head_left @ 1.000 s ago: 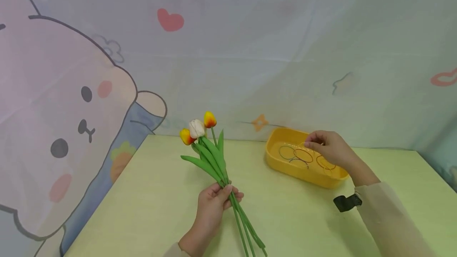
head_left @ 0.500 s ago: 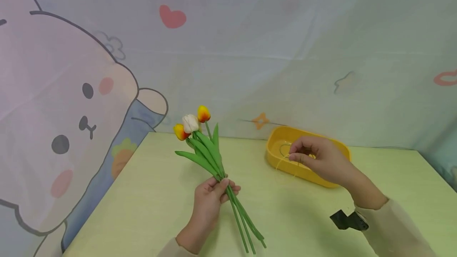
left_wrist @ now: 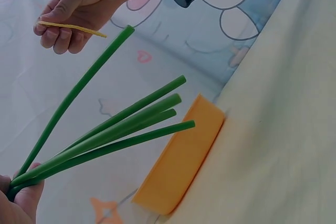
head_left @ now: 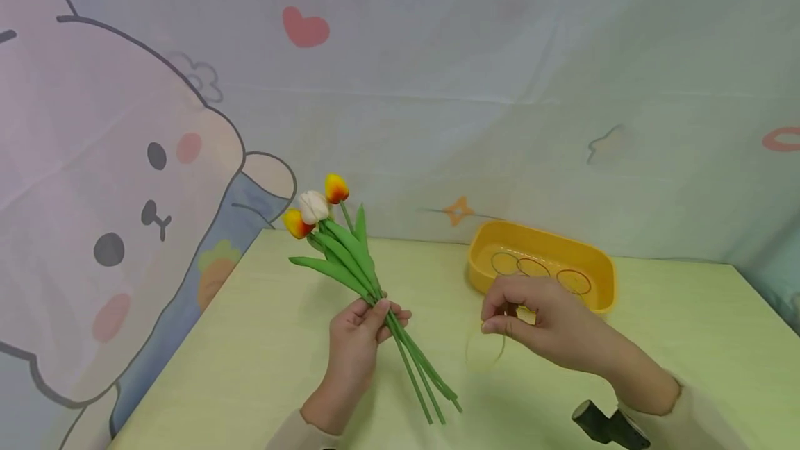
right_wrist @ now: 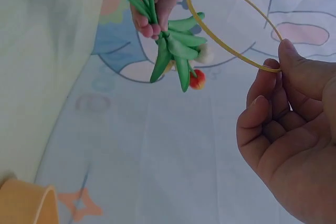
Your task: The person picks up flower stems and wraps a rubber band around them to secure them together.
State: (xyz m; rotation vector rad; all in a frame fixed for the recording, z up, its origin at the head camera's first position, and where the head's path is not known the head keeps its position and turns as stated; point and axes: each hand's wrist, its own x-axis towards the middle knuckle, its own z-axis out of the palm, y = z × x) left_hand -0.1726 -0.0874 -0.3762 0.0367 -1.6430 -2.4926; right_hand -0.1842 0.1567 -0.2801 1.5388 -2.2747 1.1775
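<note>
Left hand point(head_left: 357, 339) gripping; right hand point(head_left: 542, 325) pinching.

soft muted light, dimmer wrist views, faint shadows on table point(head_left: 231, 373)

Between the tulips point(head_left: 357, 253) and right fingers point(head_left: 502, 289), free passage; beyond, a tray point(head_left: 562, 248) (yellow) obstructs.

My sleeves point(head_left: 712, 419) are plain beige above my bare left hand point(head_left: 357, 339) and bare right hand point(head_left: 546, 325); a small, blocky black gadget point(head_left: 607, 426) sits at my right cuff point(head_left: 687, 405).
</note>
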